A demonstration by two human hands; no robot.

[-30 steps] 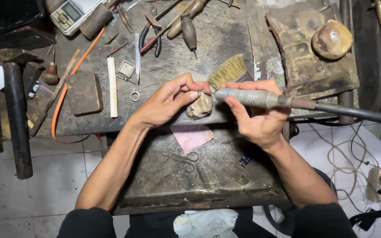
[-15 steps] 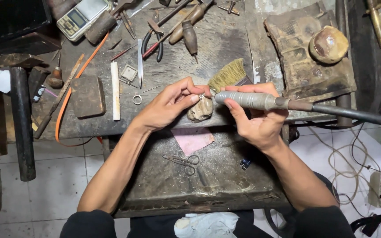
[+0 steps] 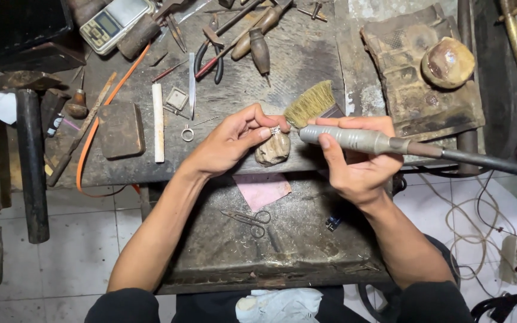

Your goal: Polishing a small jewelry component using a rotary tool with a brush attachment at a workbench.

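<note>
My left hand point(image 3: 234, 142) pinches a small silvery ring piece point(image 3: 275, 130) between thumb and fingertips, resting it on a worn wooden bench peg point(image 3: 272, 149) at the edge of the dark workbench point(image 3: 306, 54). My right hand point(image 3: 357, 161) grips a grey rotary tool handpiece point(image 3: 354, 139), with its tip pointed left at the small piece. A black flexible shaft point(image 3: 492, 162) runs from the handpiece to the right. A bristle brush point(image 3: 312, 103) lies just behind the hands.
Pliers point(image 3: 207, 57), wooden-handled gravers point(image 3: 258, 48), a white stick point(image 3: 158, 122), a small ring point(image 3: 187, 134), a digital scale point(image 3: 112, 21) and a hammer point(image 3: 28, 143) lie on the bench. A lower tray point(image 3: 306, 239) holds scissors point(image 3: 246, 218) and pink paper point(image 3: 263, 188). Cables point(image 3: 492, 239) trail on the tiled floor at right.
Both hands stay together at the bench peg with the same grips. Only the camera view has shifted slightly.
</note>
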